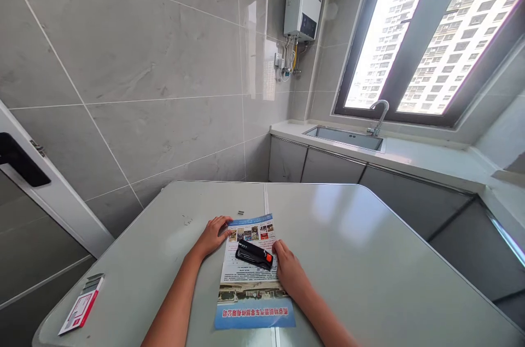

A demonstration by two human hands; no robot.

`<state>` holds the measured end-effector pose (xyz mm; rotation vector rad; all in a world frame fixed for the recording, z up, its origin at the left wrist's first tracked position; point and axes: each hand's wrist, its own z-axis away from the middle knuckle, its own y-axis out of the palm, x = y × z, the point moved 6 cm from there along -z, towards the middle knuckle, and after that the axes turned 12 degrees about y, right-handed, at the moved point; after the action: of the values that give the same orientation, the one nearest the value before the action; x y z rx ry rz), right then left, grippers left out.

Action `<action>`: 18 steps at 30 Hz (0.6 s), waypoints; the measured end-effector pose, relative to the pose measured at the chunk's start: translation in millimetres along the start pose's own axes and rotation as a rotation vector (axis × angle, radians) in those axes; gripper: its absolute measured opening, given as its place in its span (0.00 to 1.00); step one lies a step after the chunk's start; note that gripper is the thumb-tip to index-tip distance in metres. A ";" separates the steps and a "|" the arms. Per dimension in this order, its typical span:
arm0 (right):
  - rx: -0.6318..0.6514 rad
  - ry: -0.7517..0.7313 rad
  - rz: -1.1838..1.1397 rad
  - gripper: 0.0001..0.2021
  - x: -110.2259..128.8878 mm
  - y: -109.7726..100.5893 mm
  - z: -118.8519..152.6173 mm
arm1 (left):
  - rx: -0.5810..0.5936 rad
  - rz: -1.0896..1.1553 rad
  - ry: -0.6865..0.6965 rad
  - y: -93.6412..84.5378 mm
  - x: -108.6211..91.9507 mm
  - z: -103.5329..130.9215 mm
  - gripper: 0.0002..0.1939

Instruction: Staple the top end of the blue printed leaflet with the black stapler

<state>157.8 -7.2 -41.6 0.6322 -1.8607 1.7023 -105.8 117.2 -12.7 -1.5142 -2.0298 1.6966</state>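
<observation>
A printed sheet (254, 295) with blue bands at both ends lies flat on the pale table, between my forearms. On its upper half rests a black stapler (254, 254) with an orange-red patch at its right end. My left hand (214, 235) touches the sheet's upper left edge, fingers apart and holding nothing. At the right edge, beside the stapler's right end, is my right hand (287, 265); its fingers are pressed together at the paper's edge, and some of them are hidden. Small staple strips (240, 212) lie beyond the sheet's top edge.
A red and white packet (82, 306) lies near the left edge of the table (353, 237). A few loose staples (187, 222) are left of the left hand. Behind stand a counter with a sink (346, 137), and a door is at left.
</observation>
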 end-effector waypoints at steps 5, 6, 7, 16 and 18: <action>-0.021 0.035 0.152 0.16 -22.7 -20.2 0.2 | -0.016 0.018 0.028 0.5 -1.3 -1.1 0.12; -0.026 0.031 0.173 0.17 -26.0 -23.4 -0.1 | -0.025 0.031 0.030 1.0 -0.2 -1.1 0.09; -0.034 0.030 0.190 0.17 -28.7 -26.4 -0.4 | -0.035 0.052 0.029 1.5 1.4 -0.9 0.10; -0.121 0.075 0.191 0.15 -34.6 -39.4 0.2 | -0.070 0.861 -0.130 10.1 15.0 9.4 0.35; -0.129 0.077 0.197 0.15 -35.7 -40.7 -0.5 | 0.004 1.047 -0.148 22.1 5.7 9.0 0.37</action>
<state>211.4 -11.0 -35.0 0.3371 -2.0139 1.6836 -100.8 112.6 -36.2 -2.7959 -1.2735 2.0906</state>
